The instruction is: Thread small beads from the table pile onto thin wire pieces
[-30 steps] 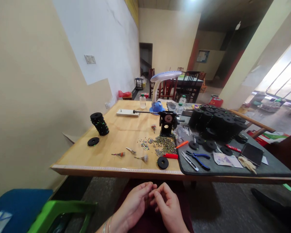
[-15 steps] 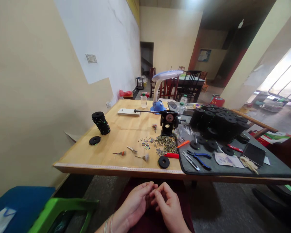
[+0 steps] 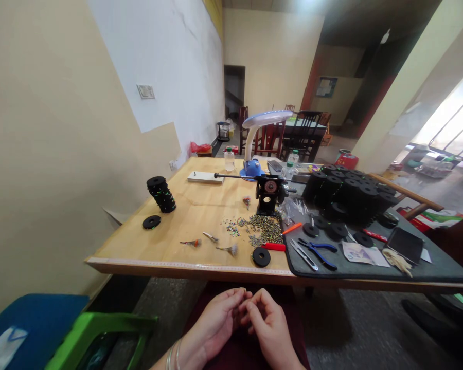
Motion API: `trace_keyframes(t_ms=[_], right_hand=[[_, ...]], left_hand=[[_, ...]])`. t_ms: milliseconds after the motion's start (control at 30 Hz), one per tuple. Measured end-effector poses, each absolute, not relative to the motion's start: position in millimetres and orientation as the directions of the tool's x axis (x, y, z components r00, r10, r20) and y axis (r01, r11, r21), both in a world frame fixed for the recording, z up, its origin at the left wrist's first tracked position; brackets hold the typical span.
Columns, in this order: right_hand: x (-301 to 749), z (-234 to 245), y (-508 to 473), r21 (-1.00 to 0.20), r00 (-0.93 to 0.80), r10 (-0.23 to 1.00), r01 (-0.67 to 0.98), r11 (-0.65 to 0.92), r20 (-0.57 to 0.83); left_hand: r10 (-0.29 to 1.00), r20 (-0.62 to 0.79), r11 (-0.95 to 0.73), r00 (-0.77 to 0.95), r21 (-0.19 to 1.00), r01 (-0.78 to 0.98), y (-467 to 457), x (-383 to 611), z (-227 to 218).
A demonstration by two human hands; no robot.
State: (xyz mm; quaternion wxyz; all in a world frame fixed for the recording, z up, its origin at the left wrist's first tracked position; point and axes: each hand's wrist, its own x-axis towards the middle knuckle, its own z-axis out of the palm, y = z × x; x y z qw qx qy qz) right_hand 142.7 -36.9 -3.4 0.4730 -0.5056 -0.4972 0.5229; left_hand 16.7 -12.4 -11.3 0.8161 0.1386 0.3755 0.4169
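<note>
My left hand (image 3: 220, 321) and right hand (image 3: 269, 322) meet before the table's (image 3: 200, 218) near edge.
Both curl; I can't tell whether either grip holds anything. A black ring (image 3: 255, 257) lies just inside that edge, likely for reach.

The machine (image 3: 267, 193) is showing black, its dial (image 3: 270, 186) reddish. In front of it, beads (image 3: 264, 229) are forming a dark-and-gold speckle, a ring (image 3: 254, 257) is showing black, and the lap cloth (image 3: 246, 354) maroon. Right of it, pliers (image 3: 312, 245) are showing blue grips on a grey mat (image 3: 355, 271). Left of it, the spool stack (image 3: 161, 196) is showing green flecks on black.
</note>
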Motion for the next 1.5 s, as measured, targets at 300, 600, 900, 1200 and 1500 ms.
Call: trace_keyframes(t_ms=[300, 600, 900, 1200, 1500], right_hand=[[142, -9, -35, -0.995, -0.028, 0.996, -0.047, -0.089, -0.088], [145, -11, -27, -0.966, -0.069, 0.98, -0.17, -0.197, -0.188], [149, -14, -25, -0.971, -0.108, 0.976, -0.126, -0.201, -0.188], [149, -12, -26, -0.971, -0.097, 0.981, -0.153, -0.184, -0.17], [152, -12, -25, -0.949, -0.137, 0.959, -0.167, -0.268, -0.247]], left_hand=[[0.859, -0.4, 0.511, 0.32, 0.708, -0.487, -13, 18, -10], [0.989, -0.096, 0.094, 0.112, 0.995, 0.021, -12, 13, 4], [0.98, 0.103, -0.145, 0.172, 0.957, 0.252, -14, 7, 4], [0.981, 0.074, -0.123, 0.179, 0.952, 0.281, -15, 6, 1], [0.986, -0.01, -0.01, 0.167, 0.993, 0.12, -11, 10, 9]])
